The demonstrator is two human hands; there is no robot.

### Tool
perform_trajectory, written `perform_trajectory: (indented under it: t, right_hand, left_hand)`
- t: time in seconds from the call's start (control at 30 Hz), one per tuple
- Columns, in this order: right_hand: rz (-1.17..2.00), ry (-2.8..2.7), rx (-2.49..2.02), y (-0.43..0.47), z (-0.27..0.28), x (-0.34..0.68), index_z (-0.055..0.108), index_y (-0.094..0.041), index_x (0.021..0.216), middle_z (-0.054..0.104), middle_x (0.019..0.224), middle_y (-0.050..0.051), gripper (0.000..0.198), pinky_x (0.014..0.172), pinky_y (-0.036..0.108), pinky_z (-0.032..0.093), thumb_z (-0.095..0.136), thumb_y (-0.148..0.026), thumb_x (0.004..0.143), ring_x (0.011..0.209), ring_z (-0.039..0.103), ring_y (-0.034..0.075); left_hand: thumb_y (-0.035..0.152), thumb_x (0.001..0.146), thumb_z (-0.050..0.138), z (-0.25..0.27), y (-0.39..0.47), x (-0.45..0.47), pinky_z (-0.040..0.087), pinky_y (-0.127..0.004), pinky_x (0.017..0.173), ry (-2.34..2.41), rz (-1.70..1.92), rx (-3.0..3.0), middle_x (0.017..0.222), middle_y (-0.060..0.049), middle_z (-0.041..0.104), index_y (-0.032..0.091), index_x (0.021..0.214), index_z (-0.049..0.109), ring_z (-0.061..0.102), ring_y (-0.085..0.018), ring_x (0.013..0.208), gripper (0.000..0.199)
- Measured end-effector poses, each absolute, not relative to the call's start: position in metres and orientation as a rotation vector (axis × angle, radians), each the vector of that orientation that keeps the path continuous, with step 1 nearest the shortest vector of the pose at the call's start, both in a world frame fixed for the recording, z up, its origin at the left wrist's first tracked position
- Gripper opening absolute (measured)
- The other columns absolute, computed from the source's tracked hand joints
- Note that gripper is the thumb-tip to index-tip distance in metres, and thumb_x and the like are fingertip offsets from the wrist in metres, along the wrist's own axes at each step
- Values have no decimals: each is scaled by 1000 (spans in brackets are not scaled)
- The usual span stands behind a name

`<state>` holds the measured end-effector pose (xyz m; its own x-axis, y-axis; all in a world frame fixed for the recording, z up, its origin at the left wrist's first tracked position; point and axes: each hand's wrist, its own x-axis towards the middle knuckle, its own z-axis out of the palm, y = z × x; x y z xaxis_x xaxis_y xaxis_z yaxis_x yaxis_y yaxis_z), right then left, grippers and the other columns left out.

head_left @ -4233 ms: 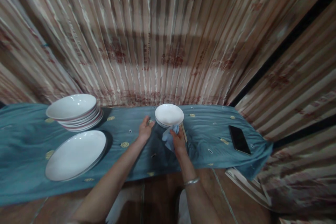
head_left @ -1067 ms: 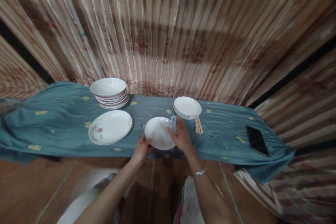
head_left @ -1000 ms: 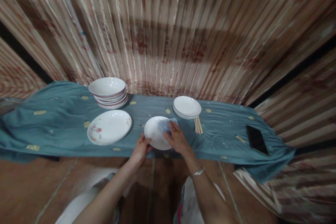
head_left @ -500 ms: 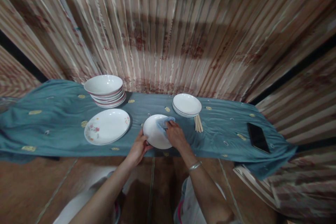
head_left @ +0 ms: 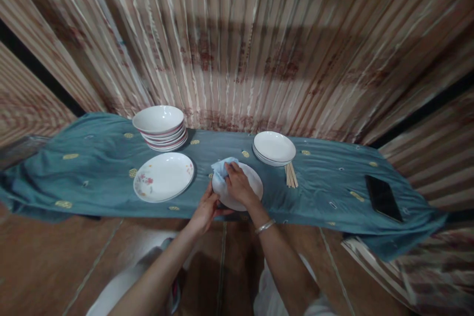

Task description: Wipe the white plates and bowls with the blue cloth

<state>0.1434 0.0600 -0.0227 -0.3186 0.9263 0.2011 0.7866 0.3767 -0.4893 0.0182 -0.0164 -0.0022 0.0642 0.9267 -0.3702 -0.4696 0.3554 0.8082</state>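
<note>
A round white plate (head_left: 254, 185) is held above the front part of the table. My left hand (head_left: 207, 209) grips its lower left rim, thumb at the edge and fingers underneath. Closed on a light blue cloth (head_left: 221, 169), my right hand (head_left: 239, 182) presses it against the plate's upper left face. To the left lies an oval white plate (head_left: 163, 177) with a floral pattern. Behind and to the right is a stack of white plates (head_left: 274, 147), with several wooden chopsticks (head_left: 291, 175) lying in front of it.
A tall stack of white bowls (head_left: 159, 121) with reddish rims stands at the back left. A black phone (head_left: 383, 197) lies at the right. The table has a teal patterned cloth (head_left: 326, 197), and a pleated curtain (head_left: 237, 49) hangs behind it.
My right hand has moved the cloth from the plate's upper right to its upper left. My left hand still holds the rim. The view has shifted slightly left.
</note>
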Motion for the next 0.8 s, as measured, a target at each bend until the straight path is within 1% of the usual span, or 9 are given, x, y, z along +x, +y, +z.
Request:
perform_trajectory:
  t: [0.07, 0.13, 0.27, 0.37, 0.43, 0.5, 0.6, 0.7, 0.8]
  right_hand:
    - [488, -2201, -1387, 57, -25, 139, 47, -14, 141, 53, 138, 15, 55, 112, 41, 39, 43, -9, 86, 129, 49, 25]
    - [582, -2206, -1296, 53, -28, 137, 49, -16, 140, 53, 140, 13, 54, 113, 41, 38, 43, -10, 86, 130, 48, 23]
    - [765, -2173, -1100, 43, -30, 139, 56, -18, 135, 54, 141, 10, 52, 115, 40, 36, 43, -9, 85, 134, 47, 21]
    - [911, -2158, -960, 35, -24, 147, 64, -19, 125, 61, 135, 8, 50, 113, 37, 37, 42, -5, 83, 128, 53, 19]
    - [1010, -2161, -889, 30, -17, 155, 70, -20, 114, 66, 126, 6, 44, 108, 35, 41, 42, -4, 83, 120, 59, 18]
    - [1089, -2178, -857, 26, -11, 163, 73, -20, 102, 70, 117, 5, 36, 101, 33, 45, 45, -7, 85, 111, 62, 18]
    - [1140, -2228, -866, 24, -7, 176, 74, -18, 89, 72, 107, 4, 28, 92, 29, 47, 48, -7, 85, 101, 64, 18]
    - [1121, -2291, -933, 21, -4, 188, 72, -16, 80, 72, 96, 3, 24, 80, 24, 47, 52, -4, 81, 88, 64, 15]
    - [1004, -2368, -1107, 17, 0, 199, 71, -15, 73, 70, 82, 1, 21, 69, 21, 43, 54, -5, 81, 75, 62, 13]
  left_hand:
    - [12, 68, 63, -3, -16, 18, 57, -26, 59, 1021, 1142, 550, 66, 8, 51, 22, 132, 52, 44, -7, 52, 65]
    - [13, 68, 65, -4, -15, 19, 56, -25, 58, 1017, 1144, 542, 66, 8, 52, 22, 123, 55, 45, -7, 52, 56]
    - [15, 64, 66, -5, -16, 21, 55, -25, 57, 1045, 1160, 516, 64, 8, 51, 18, 92, 57, 43, -7, 52, 30]
    - [16, 59, 67, -4, -17, 21, 55, -26, 56, 1047, 1137, 537, 63, 6, 51, 17, 77, 55, 48, -9, 57, 22]
    - [16, 57, 68, -3, -19, 20, 56, -27, 57, 1010, 1128, 570, 69, 4, 55, 16, 81, 58, 53, -12, 63, 26]
    - [14, 55, 70, -2, -19, 18, 57, -28, 57, 968, 1139, 587, 77, 3, 60, 18, 95, 60, 58, -14, 69, 41]
    - [13, 56, 71, -1, -18, 18, 58, -30, 58, 945, 1137, 584, 87, 1, 64, 22, 118, 55, 62, -17, 72, 65]
    - [16, 59, 69, 0, -16, 18, 58, -31, 58, 938, 1112, 573, 94, -3, 67, 21, 127, 51, 65, -19, 73, 70]
    - [17, 61, 68, 0, -15, 18, 58, -31, 58, 918, 1109, 564, 101, -6, 68, 21, 131, 49, 66, -20, 77, 72]
